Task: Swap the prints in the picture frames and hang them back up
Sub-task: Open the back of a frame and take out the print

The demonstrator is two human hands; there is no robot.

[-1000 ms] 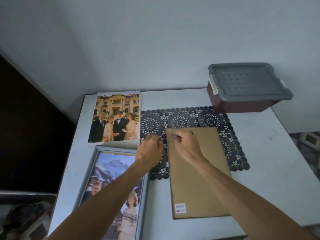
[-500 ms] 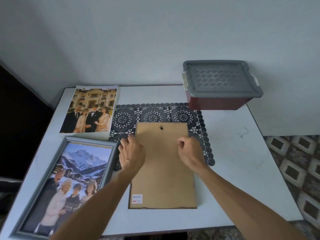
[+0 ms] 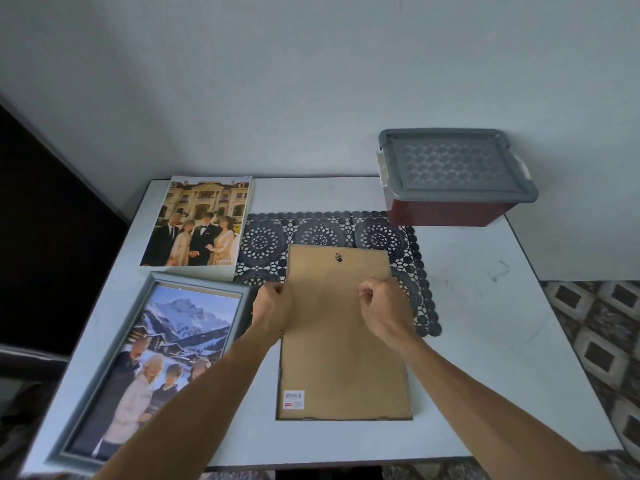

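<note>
I see both hands on the face-down frame [image 3: 343,358], which lies brown back up mid-tabletop [image 3: 485,323], its far end over a black lace mat [image 3: 311,230]. The left hand [image 3: 273,311] grips its left edge with curled fingers; the right hand [image 3: 384,311] sits curled on the backing near the right edge, and I cannot tell whether it pinches anything. A loose print [image 3: 199,223] lies far left, just beyond a grey frame [image 3: 116,344] holding a mountain picture, and a lidded box [image 3: 450,188] stands at the far right corner.

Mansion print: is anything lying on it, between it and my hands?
Nothing visible. The mansion print lies uncovered at the table's back left; the left hand and right hand grip the brown backing board.
</note>
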